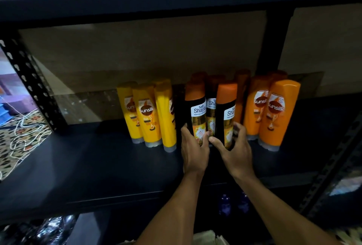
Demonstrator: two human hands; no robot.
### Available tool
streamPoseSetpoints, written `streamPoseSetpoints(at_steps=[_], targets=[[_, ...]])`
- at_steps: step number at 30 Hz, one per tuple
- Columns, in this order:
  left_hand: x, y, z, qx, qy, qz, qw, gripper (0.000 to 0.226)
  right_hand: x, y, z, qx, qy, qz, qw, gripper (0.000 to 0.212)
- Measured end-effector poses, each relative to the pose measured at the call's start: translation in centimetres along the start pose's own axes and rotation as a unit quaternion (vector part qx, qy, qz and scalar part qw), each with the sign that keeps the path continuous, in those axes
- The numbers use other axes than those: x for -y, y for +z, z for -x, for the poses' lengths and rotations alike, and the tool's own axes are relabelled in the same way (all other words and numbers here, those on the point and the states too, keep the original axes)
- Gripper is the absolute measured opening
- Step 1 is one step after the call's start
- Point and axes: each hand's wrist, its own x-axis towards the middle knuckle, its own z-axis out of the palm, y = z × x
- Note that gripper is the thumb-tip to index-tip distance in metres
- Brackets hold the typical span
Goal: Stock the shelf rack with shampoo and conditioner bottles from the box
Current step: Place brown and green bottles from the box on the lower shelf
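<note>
gripping the left black shayla bottle [196, 113] with the left hand [193, 148], fingers curled round it; clasping the right black shayla bottle [227, 116] likewise with the right hand [234, 147]. set upright on the dark shelf [88, 156], between yellow sunsilk bottles [146, 113] and orange sunsilk bottles [274, 111].

On the shelf [78, 162], the left Sunsilk group [146, 115] stands left of the left Shayla bottle [195, 111], which the left hand [193, 149] holds. Just beside it is the right Shayla bottle [226, 111], held by the right hand [234, 150]. The right Sunsilk group [274, 115] stands further right, and the back bottles [212, 96] are behind.
</note>
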Motion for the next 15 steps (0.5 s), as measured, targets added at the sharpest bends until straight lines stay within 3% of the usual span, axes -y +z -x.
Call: streamPoseSetpoints(at_steps=[15], targets=[[-0.19,-0.23,0.13,0.000,0.011,0.001,1.000,0.060,-0.12,0.02,0.22,0.005,0.006,0.005,1.000,0.067]])
